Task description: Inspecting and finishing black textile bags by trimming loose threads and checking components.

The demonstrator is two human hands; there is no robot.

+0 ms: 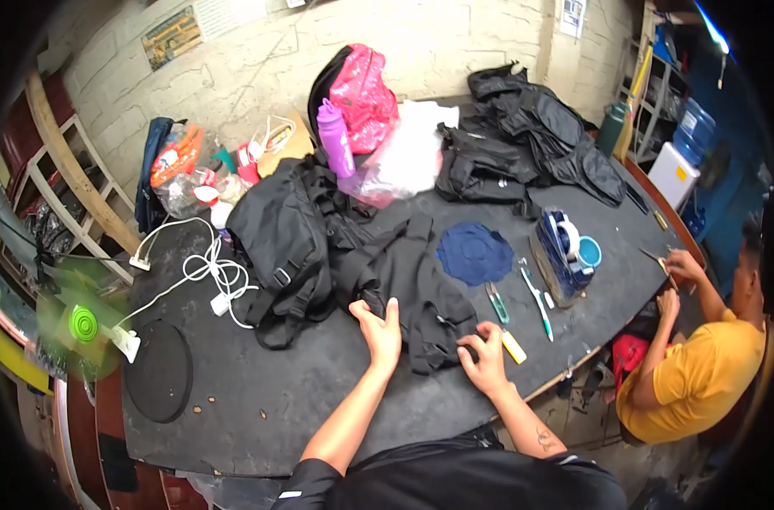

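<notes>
A crumpled black fabric piece (412, 285), with straps or folded edges, lies on the dark table in front of me. My left hand (380, 336) grips its near left side, thumb pointing up and fingers partly hidden in the folds. At the lower right edge of the same fabric, my right hand (486, 361) has its fingers bent and closed on the cloth. A yellow lighter-like stick (514, 347) lies just beside the right hand. Green thread snips (497, 304) and a white-and-teal toothbrush-like tool (537, 302) rest farther up.
A black backpack (281, 234) stands left of the fabric, near a tangled white cord (213, 268). Dark blue round cloth (475, 253) and a tape holder box (561, 255) lie right. Behind are a purple bottle (334, 136) and black bags (489, 166). A co-worker in yellow (697, 374) sits right, holding scissors.
</notes>
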